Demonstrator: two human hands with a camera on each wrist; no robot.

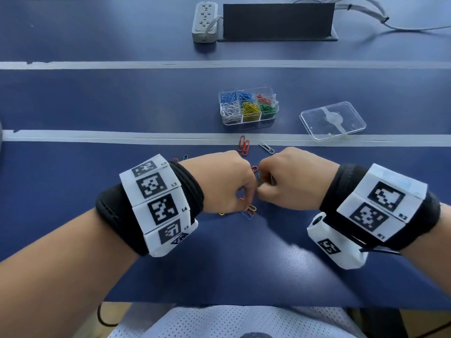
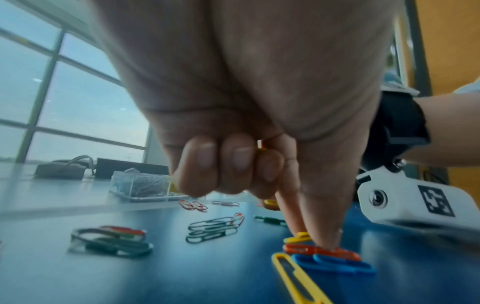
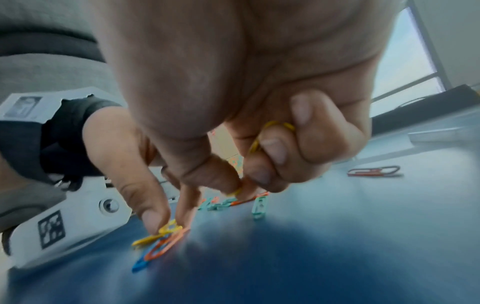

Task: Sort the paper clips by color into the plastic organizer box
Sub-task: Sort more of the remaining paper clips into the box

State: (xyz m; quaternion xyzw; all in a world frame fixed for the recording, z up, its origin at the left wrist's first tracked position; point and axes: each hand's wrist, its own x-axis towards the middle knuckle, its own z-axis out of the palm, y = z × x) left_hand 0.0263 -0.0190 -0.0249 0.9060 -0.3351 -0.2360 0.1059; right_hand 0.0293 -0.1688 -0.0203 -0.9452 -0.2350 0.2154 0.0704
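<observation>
a clear plastic organizer box [image 1: 247, 119] sits open, its compartments holding blue, red, white, yellow and green clips. loose coloured wire paper clips [image 1: 249, 211] lie scattered nearer on the table, two red ones [image 1: 244, 145] side by side.

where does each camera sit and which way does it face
Head: worn on the head, looking forward and down at the table, the box and both hands.
Left wrist: under the left hand, looking along its fingers at loose clips.
Right wrist: under the right hand, which holds a yellow clip.
Shared: each wrist view shows the other wrist's camera.
</observation>
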